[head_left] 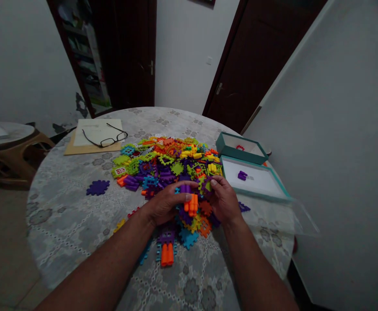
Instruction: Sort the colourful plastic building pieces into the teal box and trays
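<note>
Both hands work at the near edge of the pile [172, 157], which spreads over the worktop [62, 224]. The left hand [164, 203], at the near left of the pile, grips an orange block [192, 206] with its thumb across the top. A purple block [185, 189] sits against the orange one's far end, under the fingers; the thumb hides whether they are joined.

The right hand [223, 199], at the pile's near right, pinches a purple piece [204, 186] between thumb and finger. That piece lies just right of the orange block and a little farther from the person, with a small gap between; the right hand is nearer to it. The orange block's tubes run lengthwise toward the person, though their tilt is unclear.

Nearer the person than the pile is an orange-ended build [167, 254]. Left of the pile lies a violet plate [98, 187]; to its right are a tray [263, 195] and a box [220, 144].
</note>
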`<state>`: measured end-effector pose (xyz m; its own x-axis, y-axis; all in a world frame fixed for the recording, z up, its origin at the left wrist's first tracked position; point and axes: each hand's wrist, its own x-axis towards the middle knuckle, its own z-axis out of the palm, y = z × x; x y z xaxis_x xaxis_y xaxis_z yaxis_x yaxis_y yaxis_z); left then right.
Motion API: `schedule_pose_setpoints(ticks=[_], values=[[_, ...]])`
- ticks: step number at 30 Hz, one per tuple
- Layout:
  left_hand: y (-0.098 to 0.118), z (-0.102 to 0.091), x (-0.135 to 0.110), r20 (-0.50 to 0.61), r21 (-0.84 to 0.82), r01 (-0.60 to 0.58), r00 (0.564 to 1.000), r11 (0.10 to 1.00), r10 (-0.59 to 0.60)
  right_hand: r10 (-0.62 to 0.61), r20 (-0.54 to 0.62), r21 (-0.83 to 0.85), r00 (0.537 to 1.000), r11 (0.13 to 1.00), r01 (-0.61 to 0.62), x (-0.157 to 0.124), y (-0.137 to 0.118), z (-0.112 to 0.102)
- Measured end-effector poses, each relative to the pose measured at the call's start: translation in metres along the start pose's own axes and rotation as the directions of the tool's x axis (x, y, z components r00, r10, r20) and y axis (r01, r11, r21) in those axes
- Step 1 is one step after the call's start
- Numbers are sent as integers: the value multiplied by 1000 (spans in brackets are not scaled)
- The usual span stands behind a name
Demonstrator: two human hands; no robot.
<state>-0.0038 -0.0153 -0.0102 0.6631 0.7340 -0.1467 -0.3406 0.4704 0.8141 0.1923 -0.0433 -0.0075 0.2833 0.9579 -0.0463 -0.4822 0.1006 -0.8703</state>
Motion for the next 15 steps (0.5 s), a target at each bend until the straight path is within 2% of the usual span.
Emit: schedule_pose_setpoints(ticks=[3, 5, 8, 10, 13, 15], values=[[2, 1, 1, -34, -7, -21, 999, 1000, 21, -56, -39, 29, 998, 998, 57, 0, -4, 1], [3, 1, 1, -68, -9, -35, 997, 999, 35, -77, -60, -23, 995, 997, 75, 0, -10, -1], [3, 0, 3, -104, -32, -58, 993, 998, 54, -22, -19, -288, 1000, 958, 15, 1, -25, -7], [3, -1, 3, -124, -53, -77, 990, 996, 70, 28, 54, -504, 998, 863, 3, 7, -39, -13], [3, -1, 4, -162, -64, -88, 984, 994, 76, 41, 139, -676, 989, 734, 65, 35, -63, -23], [2, 0, 4, -169, -63, -76, 984, 995, 64, 9, 102, -687, 995, 724, 64, 69, -80, -30]])
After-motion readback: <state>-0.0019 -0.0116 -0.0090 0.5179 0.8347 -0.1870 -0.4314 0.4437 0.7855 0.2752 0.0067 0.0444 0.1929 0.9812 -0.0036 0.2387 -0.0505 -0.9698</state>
